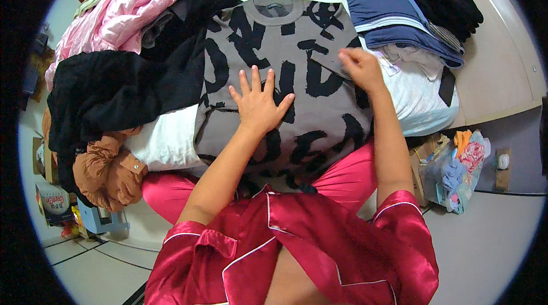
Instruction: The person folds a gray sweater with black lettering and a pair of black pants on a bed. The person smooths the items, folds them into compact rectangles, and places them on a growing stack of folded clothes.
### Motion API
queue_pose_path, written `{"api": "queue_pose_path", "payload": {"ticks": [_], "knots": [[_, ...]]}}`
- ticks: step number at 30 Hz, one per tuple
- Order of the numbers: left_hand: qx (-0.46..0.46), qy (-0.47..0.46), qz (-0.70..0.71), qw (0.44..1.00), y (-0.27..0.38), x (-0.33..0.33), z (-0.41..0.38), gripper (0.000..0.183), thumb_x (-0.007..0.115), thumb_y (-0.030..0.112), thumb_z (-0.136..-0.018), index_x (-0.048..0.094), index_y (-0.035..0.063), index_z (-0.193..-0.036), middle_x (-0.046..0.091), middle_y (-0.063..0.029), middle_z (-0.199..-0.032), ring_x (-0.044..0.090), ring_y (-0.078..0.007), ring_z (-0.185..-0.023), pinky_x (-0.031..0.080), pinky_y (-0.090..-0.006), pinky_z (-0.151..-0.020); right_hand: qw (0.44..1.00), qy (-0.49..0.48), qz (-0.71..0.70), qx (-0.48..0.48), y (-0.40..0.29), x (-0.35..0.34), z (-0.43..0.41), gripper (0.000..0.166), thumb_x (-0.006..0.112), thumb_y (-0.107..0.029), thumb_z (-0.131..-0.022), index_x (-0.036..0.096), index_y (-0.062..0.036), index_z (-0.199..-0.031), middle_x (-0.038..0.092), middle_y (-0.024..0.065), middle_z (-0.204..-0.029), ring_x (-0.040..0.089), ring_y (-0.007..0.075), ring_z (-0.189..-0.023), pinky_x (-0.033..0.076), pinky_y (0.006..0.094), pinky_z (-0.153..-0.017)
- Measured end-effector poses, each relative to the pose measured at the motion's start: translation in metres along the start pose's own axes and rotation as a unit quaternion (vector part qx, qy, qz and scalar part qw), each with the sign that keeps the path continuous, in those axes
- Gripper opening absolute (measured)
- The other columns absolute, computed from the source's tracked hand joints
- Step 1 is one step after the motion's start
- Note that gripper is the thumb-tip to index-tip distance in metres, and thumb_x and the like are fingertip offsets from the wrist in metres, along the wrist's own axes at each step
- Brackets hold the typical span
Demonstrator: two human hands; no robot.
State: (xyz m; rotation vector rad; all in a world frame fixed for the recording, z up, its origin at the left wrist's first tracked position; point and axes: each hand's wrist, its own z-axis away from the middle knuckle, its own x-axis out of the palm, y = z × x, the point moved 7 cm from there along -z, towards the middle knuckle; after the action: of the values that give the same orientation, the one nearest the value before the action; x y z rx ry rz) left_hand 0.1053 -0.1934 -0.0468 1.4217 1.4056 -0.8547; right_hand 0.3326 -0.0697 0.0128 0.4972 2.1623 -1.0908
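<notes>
A grey short-sleeved knit top (295,48) with bold black lettering lies spread out before me, its ribbed collar (274,13) pointing away. My left hand (261,106) rests flat on the middle of it, fingers apart and palm down. At the garment's right side is my right hand (363,67), its fingers curled and slightly blurred. It is by the edge of the right sleeve (332,41), which is folded inward over the body of the top. Whether those fingers pinch the cloth is hidden. The lower hem drops toward my lap and is partly covered by my arms.
A white sheet (167,142) lies beneath. Black clothing (115,86), a pink satin garment (128,18) and a brown puffer jacket (109,168) are heaped at left. Folded navy fabric (381,1) and black cloth (449,1) lie at right. Below stands a clear plastic bin (439,176).
</notes>
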Motion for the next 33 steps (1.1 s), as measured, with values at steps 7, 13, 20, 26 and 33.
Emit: {"api": "queue_pose_path", "payload": {"ticks": [7,13,20,26,33], "knots": [[0.011,-0.101,-0.007,0.995,0.002,-0.005,-0.006,0.072,0.053,0.058,-0.082,0.041,0.0146,-0.138,0.03,-0.0195,-0.146,0.025,-0.0442,-0.134,0.027,-0.0649,-0.097,0.945,-0.037,0.325,0.02,0.06,0.045,-0.023,0.06,0.042,-0.053,-0.09,0.041,-0.0167,-0.138,0.034,0.019,-0.144,0.031,0.0369,-0.133,0.031,0.0549,-0.101],[0.054,0.003,0.102,0.993,-0.034,-0.044,-0.043,0.037,0.054,0.038,-0.087,0.059,0.0062,-0.106,0.056,-0.0194,-0.118,0.049,-0.0341,-0.116,0.043,-0.0479,-0.087,0.914,-0.131,0.367,0.111,0.069,0.061,-0.018,0.069,0.03,-0.064,-0.089,0.028,-0.0231,-0.145,0.022,0.0152,-0.151,0.017,0.0309,-0.14,0.02,0.0577,-0.106],[0.019,-0.061,-0.019,0.998,-0.08,0.028,-0.047,0.071,0.038,0.063,-0.086,0.034,0.0208,-0.143,0.022,-0.021,-0.149,0.017,-0.0365,-0.139,0.013,-0.0544,-0.11,0.882,-0.216,0.368,0.199,0.056,0.064,-0.004,0.073,0.025,-0.067,-0.089,0.017,-0.0246,-0.148,0.01,0.0149,-0.154,0.008,0.0316,-0.142,0.015,0.0591,-0.107],[0.045,-0.039,-0.054,0.997,-0.087,0.005,-0.003,0.065,0.042,0.055,-0.09,0.034,0.0184,-0.143,0.026,-0.0198,-0.148,0.022,-0.0353,-0.138,0.016,-0.0518,-0.11,0.913,-0.08,0.387,0.105,0.025,0.037,0.082,0.068,0.04,-0.058,-0.088,0.033,-0.0161,-0.142,0.028,0.0211,-0.146,0.023,0.0352,-0.137,0.022,0.0588,-0.103],[0.013,0.006,0.015,1.0,-0.079,-0.023,0.121,0.068,0.053,0.042,-0.088,0.033,0.0038,-0.14,0.027,-0.023,-0.146,0.023,-0.0404,-0.136,0.017,-0.0549,-0.108,0.965,0.093,0.19,0.156,-0.035,0.056,0.211,0.079,0.057,-0.042,-0.086,0.02,-0.0034,-0.145,0.01,0.0292,-0.149,0.009,0.0442,-0.138,0.01,0.0564,-0.108]]}}
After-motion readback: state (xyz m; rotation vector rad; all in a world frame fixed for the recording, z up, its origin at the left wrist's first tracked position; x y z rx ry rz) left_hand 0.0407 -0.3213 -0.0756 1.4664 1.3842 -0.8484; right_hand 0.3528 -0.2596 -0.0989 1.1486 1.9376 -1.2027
